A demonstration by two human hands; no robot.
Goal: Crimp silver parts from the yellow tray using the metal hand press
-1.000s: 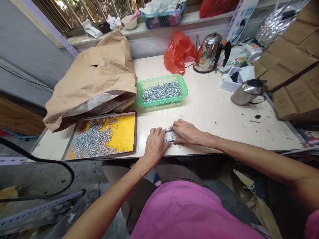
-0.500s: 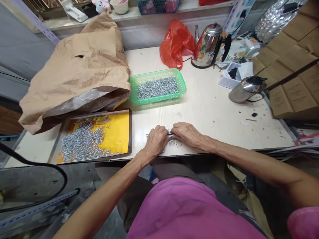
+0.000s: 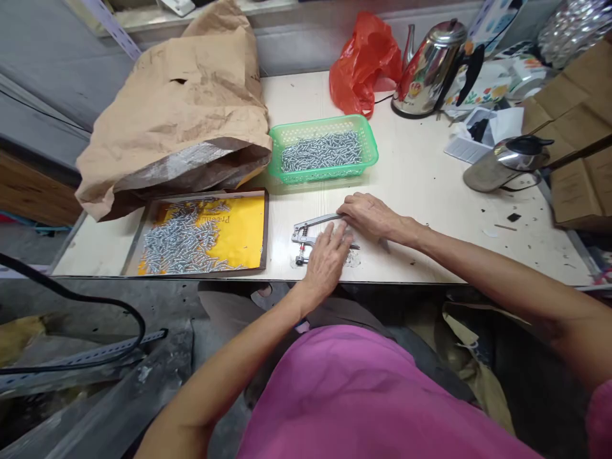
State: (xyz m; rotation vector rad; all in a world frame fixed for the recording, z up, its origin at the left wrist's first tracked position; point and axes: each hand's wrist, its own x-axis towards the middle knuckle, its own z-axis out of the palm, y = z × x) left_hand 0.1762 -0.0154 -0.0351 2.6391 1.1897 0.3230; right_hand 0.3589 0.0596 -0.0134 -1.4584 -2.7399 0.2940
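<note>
Pale wooden surface (image 3: 421,197): silver metal plier-tool (image 3: 306,240) just got uncovered, head accessible; left hand (image 3: 327,256) open over it, right hand (image 3: 371,215) curled, grip unclear.

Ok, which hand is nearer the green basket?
Right. The right hand is just on the near side of the green basket; the left hand is farther from it, toward the table's front edge.

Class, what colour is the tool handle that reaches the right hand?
Silvery grey; the tool handle shows best in the head view.
</note>
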